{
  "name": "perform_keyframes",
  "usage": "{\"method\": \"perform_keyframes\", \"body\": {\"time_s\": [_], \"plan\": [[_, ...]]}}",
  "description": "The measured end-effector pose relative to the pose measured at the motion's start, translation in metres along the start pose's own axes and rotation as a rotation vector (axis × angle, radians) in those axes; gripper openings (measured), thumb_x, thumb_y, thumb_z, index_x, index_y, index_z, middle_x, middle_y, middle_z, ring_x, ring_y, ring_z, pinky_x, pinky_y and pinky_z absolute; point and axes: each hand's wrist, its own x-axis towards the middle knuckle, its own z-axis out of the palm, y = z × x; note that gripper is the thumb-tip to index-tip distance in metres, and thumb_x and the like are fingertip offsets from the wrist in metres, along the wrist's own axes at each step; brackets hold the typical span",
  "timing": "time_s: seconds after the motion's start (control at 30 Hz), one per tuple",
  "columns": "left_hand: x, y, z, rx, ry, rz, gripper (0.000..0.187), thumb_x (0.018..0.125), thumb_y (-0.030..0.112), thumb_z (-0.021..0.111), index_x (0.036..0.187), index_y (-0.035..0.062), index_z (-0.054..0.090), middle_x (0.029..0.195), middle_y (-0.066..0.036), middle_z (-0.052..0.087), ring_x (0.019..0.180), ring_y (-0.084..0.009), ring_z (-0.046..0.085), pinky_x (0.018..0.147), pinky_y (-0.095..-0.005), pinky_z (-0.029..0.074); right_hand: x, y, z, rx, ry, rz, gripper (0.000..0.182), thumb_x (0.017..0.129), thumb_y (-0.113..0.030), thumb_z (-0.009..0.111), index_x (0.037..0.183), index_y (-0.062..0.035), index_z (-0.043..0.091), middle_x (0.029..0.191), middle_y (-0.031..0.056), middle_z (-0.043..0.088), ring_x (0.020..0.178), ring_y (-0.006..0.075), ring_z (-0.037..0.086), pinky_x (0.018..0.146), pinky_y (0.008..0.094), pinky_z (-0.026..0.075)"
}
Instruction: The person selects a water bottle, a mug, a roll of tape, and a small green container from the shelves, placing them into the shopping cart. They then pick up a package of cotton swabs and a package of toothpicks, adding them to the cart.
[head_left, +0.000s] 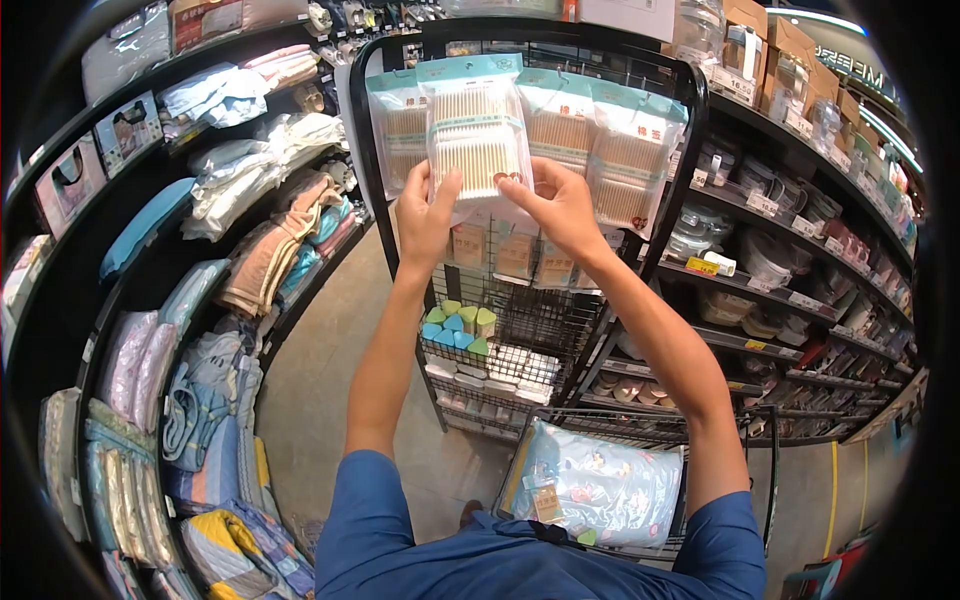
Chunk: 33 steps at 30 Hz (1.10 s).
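Note:
Between my two hands is a clear pack of cotton swabs (478, 120) with a pale teal top, held upright in front of a black wire rack (520, 325). My left hand (425, 225) grips its lower left corner, thumb on the front. At the lower right corner my right hand (560, 212) closes on it, thumb also on the front. Similar packs hang behind: one pack of swabs (404, 130) on the left, another pack (640, 150) on the right. Small brown-labelled packs (514, 255) hang below, partly covered by my hands.
A shopping cart (772, 490) stands before me, holding a light blue patterned package (610, 480). Folded textiles (270, 240) fill curved shelves on the left. Food containers (770, 255) line the right shelves. Green and blue items (455, 330) sit low in the rack.

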Motion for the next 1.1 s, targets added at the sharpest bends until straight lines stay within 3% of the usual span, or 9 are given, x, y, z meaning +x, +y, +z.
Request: {"method": "perform_keyframes", "body": {"time_s": [0.07, 0.17, 0.27, 0.8, 0.9, 1.0, 1.07, 1.1], "plan": [[0.003, 0.003, -0.001, -0.001, -0.02, -0.119, 0.04, 0.091, 0.028, 0.061, 0.113, -0.0053, 0.054, 0.09, -0.009, 0.066, 0.068, -0.0078, 0.061, 0.049, -0.0206, 0.048, 0.005, 0.001, -0.001, -0.066, -0.001, 0.032, 0.042, 0.083, -0.028, 0.072, 0.11, 0.003, 0.064, 0.092, 0.0097, 0.068, 0.08, 0.0128, 0.064, 0.07, 0.0267, 0.052], [0.008, 0.0, 0.0, -0.042, -0.027, -0.112, 0.04, 0.09, 0.029, 0.061, 0.112, -0.0045, 0.054, 0.086, -0.008, 0.066, 0.061, -0.0069, 0.059, 0.042, -0.0199, 0.044, 0.011, 0.003, -0.001, -0.045, 0.008, 0.046, 0.043, 0.083, -0.03, 0.072, 0.109, 0.0029, 0.064, 0.092, 0.0104, 0.069, 0.081, 0.013, 0.064, 0.069, 0.0266, 0.052], [0.01, -0.001, 0.0, -0.059, -0.048, -0.116, 0.041, 0.091, 0.029, 0.061, 0.112, -0.0049, 0.054, 0.085, -0.008, 0.066, 0.061, -0.0068, 0.059, 0.043, -0.0201, 0.044, 0.01, -0.001, -0.003, -0.046, -0.023, 0.077, 0.045, 0.085, -0.03, 0.07, 0.115, 0.0028, 0.061, 0.097, 0.0099, 0.068, 0.087, 0.0128, 0.062, 0.075, 0.0264, 0.05], [0.007, -0.004, 0.003, -0.009, -0.043, -0.135, 0.04, 0.091, 0.028, 0.06, 0.112, -0.005, 0.053, 0.085, -0.008, 0.066, 0.062, -0.007, 0.059, 0.044, -0.0209, 0.044, 0.006, -0.005, -0.007, -0.12, -0.028, 0.104, 0.044, 0.085, -0.03, 0.069, 0.113, 0.0026, 0.063, 0.098, 0.0097, 0.068, 0.087, 0.0128, 0.062, 0.077, 0.0286, 0.05], [0.011, -0.014, 0.001, -0.015, -0.051, -0.18, 0.039, 0.091, 0.028, 0.06, 0.111, -0.0047, 0.054, 0.085, -0.008, 0.066, 0.062, -0.0071, 0.059, 0.044, -0.0211, 0.044, 0.011, 0.004, -0.006, -0.175, -0.017, 0.146, 0.044, 0.085, -0.032, 0.069, 0.113, 0.0024, 0.063, 0.098, 0.0101, 0.068, 0.087, 0.0128, 0.062, 0.077, 0.0285, 0.05], [0.019, -0.026, 0.0, 0.02, -0.066, -0.202, 0.039, 0.091, 0.029, 0.06, 0.111, -0.0044, 0.055, 0.084, -0.008, 0.066, 0.062, -0.007, 0.059, 0.044, -0.0206, 0.044, 0.017, 0.018, -0.004, -0.175, 0.047, 0.054, 0.046, 0.081, -0.035, 0.072, 0.106, 0.0026, 0.066, 0.089, 0.0116, 0.07, 0.076, 0.0145, 0.066, 0.068, 0.0277, 0.052], [0.025, -0.034, -0.001, 0.022, -0.083, -0.125, 0.04, 0.092, 0.029, 0.059, 0.111, -0.0051, 0.055, 0.091, -0.01, 0.066, 0.073, -0.0104, 0.062, 0.057, -0.0232, 0.05, 0.02, 0.021, -0.004, -0.202, 0.011, 0.062, 0.045, 0.08, -0.034, 0.072, 0.104, 0.0027, 0.066, 0.088, 0.013, 0.07, 0.075, 0.017, 0.068, 0.067, 0.0295, 0.052], [0.026, -0.038, -0.003, 0.024, -0.095, -0.131, 0.04, 0.092, 0.029, 0.059, 0.111, -0.0051, 0.055, 0.091, -0.01, 0.066, 0.073, -0.0104, 0.062, 0.057, -0.0232, 0.05, 0.02, 0.023, -0.005, -0.199, 0.022, 0.069, 0.045, 0.08, -0.034, 0.072, 0.104, 0.0027, 0.066, 0.088, 0.013, 0.07, 0.075, 0.017, 0.068, 0.067, 0.0295, 0.052]]}}
